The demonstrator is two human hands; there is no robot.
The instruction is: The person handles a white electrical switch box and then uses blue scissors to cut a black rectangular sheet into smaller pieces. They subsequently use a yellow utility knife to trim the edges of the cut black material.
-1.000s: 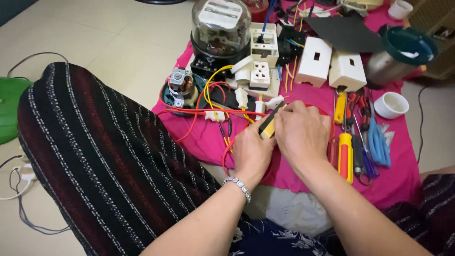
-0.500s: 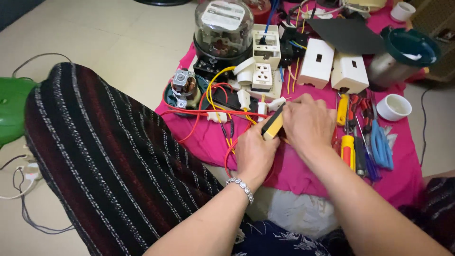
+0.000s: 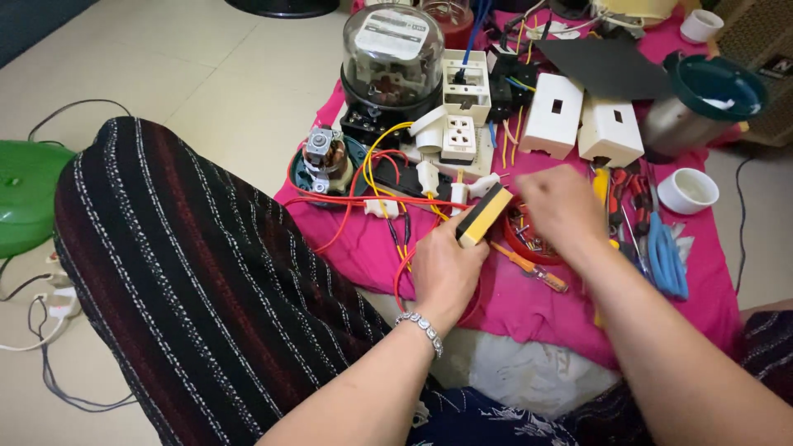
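A: What does the left hand (image 3: 446, 268) have hold of?

B: A small yellow-and-black block (image 3: 484, 215), tilted, its lower end pinched in the closed fingers and its upper end sticking out towards the right hand (image 3: 562, 206).

A: And the right hand?

B: It hovers just beside the block's upper end, above the pink cloth (image 3: 529, 306). It is blurred, so I cannot tell how far its fingers are spread or whether they grip anything.

A: What lies under and around them?

B: A round red dish of small parts (image 3: 529, 239) sits partly under the right hand, and an orange-handled screwdriver (image 3: 533, 268) lies between the two wrists. Red wires (image 3: 363, 202) and yellow wires (image 3: 376, 144) loop across the cloth just left of the block, running up to a white socket (image 3: 459, 136) and a glass-domed electricity meter (image 3: 391, 54).

A: Anything further out?

B: Two white boxes (image 3: 582, 124) stand beyond the right hand, blue-handled pliers (image 3: 667, 260) and a white cup (image 3: 688, 190) lie to its right, and a small motor (image 3: 320, 157) sits at the cloth's left edge. A striped knee (image 3: 206, 281) fills the lower left, with a green lid (image 3: 29, 194) on the floor past it.
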